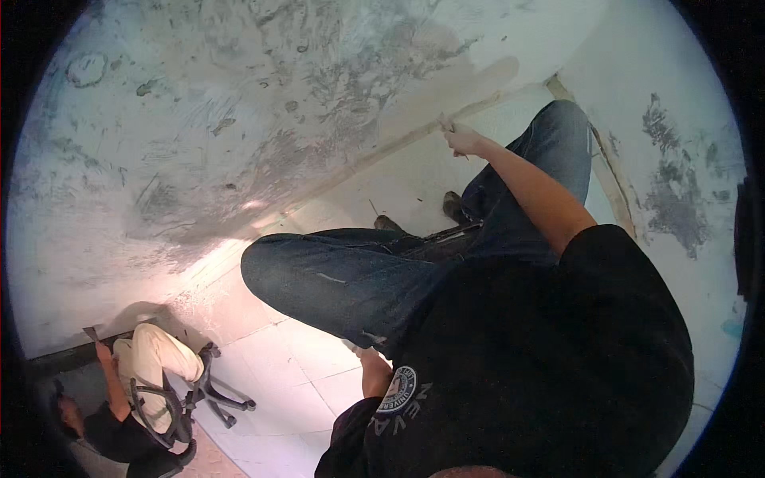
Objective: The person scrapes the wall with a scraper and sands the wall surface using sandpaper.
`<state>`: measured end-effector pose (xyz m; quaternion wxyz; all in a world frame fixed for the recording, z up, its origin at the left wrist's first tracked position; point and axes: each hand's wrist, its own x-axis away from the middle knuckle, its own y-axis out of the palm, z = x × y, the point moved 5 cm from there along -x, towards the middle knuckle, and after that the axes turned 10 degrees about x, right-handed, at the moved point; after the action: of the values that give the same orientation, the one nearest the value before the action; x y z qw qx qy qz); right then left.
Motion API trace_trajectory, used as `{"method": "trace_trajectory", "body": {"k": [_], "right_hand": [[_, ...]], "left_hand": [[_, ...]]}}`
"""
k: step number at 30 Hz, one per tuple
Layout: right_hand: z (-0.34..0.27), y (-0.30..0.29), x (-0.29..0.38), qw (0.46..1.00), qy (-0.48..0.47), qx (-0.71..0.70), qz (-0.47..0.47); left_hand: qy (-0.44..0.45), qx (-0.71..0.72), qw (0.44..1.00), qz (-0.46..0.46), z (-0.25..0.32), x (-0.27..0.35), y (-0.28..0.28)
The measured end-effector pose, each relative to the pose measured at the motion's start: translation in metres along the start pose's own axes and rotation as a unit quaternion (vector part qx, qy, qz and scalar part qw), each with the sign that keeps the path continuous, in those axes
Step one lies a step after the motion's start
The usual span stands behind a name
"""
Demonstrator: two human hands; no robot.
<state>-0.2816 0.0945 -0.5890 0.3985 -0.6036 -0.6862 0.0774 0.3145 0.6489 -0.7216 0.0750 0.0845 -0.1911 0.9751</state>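
My right hand (463,140) is closed on a thin tool, perhaps a small scraper or blade; its pale tip meets the beige strip (412,136) along the foot of the wall (269,107). The wall is pale with grey smears and scuffs. Beside my bent knee in jeans (311,263), my left hand (370,352) is low over the tiled floor, partly hidden by my leg and sleeve. Something small and pale shows at its fingers, too unclear to name.
At the lower left a person (113,412) sits on a black wheeled office chair (206,388), holding a flat-bladed tool (91,334) near the wall. White floor tiles (287,364) lie brightly lit. Another patched wall (675,173) stands to the right, meeting the first at a corner.
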Motion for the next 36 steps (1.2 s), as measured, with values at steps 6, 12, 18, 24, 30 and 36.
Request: {"method": "trace_trajectory", "body": {"k": [6, 12, 18, 24, 30, 36], "right_hand": [[-0.018, 0.022, -0.005, 0.904, 0.086, -0.397, -0.131], [-0.093, 0.044, 0.02, 0.695, 0.02, -0.685, -0.217], [-0.1, 0.093, -0.01, 0.619, 0.01, -0.76, -0.197], [-0.097, 0.137, -0.023, 0.606, 0.115, -0.782, -0.088], [-0.095, 0.152, -0.036, 0.569, 0.148, -0.804, -0.086], [-0.137, 0.133, -0.046, 0.636, 0.031, -0.767, -0.075]], "left_hand": [[0.048, 0.071, 0.994, 0.068, 0.055, -0.017, 0.075], [0.124, 0.225, 0.947, 0.195, 0.224, -0.091, 0.201], [0.228, 0.51, 0.821, -0.119, 0.492, -0.009, 0.291], [0.241, 0.276, 0.855, -0.367, 0.54, 0.11, 0.424], [0.302, -0.22, 0.579, -0.725, 0.436, 0.224, 0.48], [0.25, -0.395, 0.483, -0.741, 0.394, 0.24, 0.496]]}}
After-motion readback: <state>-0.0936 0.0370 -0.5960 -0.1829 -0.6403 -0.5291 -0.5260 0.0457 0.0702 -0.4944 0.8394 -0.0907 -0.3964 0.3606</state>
